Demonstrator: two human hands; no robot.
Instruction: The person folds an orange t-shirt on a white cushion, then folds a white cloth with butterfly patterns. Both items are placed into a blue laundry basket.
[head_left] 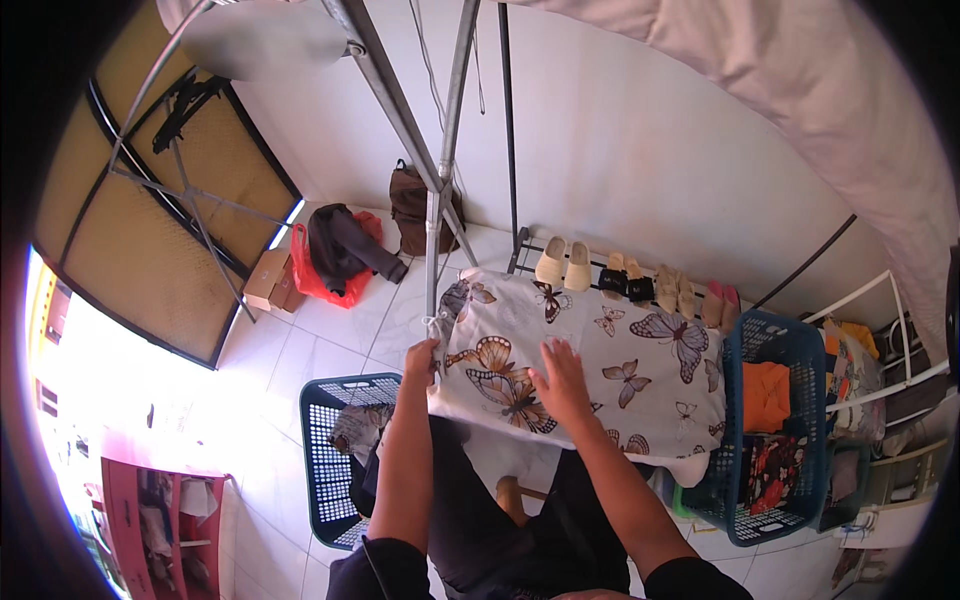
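Observation:
A white cloth with brown and grey butterflies [655, 385] covers a long low surface in front of me. At its left edge, my left hand [422, 362] is closed on the cloth's border, just below a small white knot. Close above that hand, a bunched grey patterned part [452, 302] shows at the corner. My right hand [562, 380] lies on the middle of the cloth with its fingers spread and holds nothing. The cloth looks mostly flat, with its near side hanging down toward my legs.
On the left stands a dark basket [312, 450] with clothes; on the right, a teal basket [733, 420] holds folded clothes, including an orange garment [766, 396]. Metal poles [433, 230] rise behind the far left corner. Sandals [577, 266] sit on a rack by the wall.

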